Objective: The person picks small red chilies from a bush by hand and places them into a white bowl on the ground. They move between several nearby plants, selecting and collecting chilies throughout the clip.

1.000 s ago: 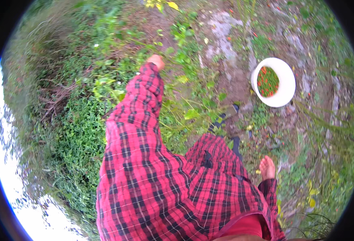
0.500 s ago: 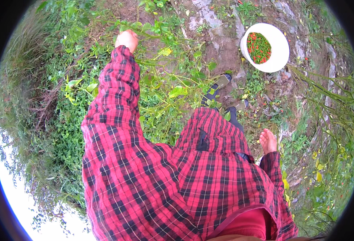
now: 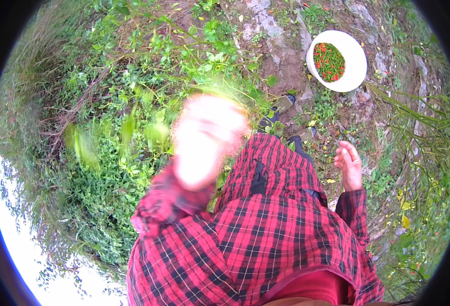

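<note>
My left hand (image 3: 208, 136) is raised in front of my body, overexposed and smeared by motion, so its fingers and anything in them cannot be made out. Blurred green leaves (image 3: 84, 145) show to its left, and a leafy green plant (image 3: 220, 58) stands just beyond it. Lower at the right, my right hand (image 3: 351, 164) is held up with fingers loosely curled and partly apart; nothing shows in it. A white bucket (image 3: 355, 58) sits farther off on the ground, partly filled with green and red chillies (image 3: 329, 62).
My shoes (image 3: 286, 103) rest on brown soil among torn grey sheeting (image 3: 266, 20) and weeds. Thin-stemmed plants (image 3: 413, 109) lean in from the right. Dense greenery (image 3: 102, 199) covers the left side. Some red chillies lie scattered on the ground near the bucket.
My left hand has come back from the far branches toward my body and to the right. My right hand has risen slightly, its fingers now more bent. The bucket stays put.
</note>
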`<state>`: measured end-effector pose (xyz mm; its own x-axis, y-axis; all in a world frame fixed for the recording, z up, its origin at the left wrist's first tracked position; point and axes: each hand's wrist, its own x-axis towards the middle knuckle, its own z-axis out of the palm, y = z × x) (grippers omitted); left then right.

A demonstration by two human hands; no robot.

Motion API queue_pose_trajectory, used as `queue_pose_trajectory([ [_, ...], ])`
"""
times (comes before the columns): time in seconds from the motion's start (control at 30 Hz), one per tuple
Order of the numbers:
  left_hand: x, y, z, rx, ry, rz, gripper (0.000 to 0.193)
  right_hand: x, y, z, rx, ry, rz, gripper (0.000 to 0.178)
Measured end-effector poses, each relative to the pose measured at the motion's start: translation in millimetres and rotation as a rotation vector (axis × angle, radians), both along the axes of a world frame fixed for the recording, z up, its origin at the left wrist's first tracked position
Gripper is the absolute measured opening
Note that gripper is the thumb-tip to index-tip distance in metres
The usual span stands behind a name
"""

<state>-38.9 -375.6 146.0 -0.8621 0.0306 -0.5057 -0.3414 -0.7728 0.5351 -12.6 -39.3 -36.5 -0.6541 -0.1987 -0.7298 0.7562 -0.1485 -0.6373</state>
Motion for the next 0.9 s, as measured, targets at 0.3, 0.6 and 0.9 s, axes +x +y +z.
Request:
queue_pose_trajectory([
  [0.3, 19, 136, -119, -0.96, 0.159, -0.787, 0.014, -31, -37, 96, 0.144, 0.484, 0.655, 0.034],
  [0.6, 25, 146, -138, -1.017, 0.042, -1.027, 0.018, -6, -24, 56, 0.381, 0.514, 0.564, 0.013],
  [0.9, 48, 170, -179, -1.164, 0.237, -1.114, 0.018, 40, -21, 11, 0.631, 0.424, 0.426, 0.007],
])
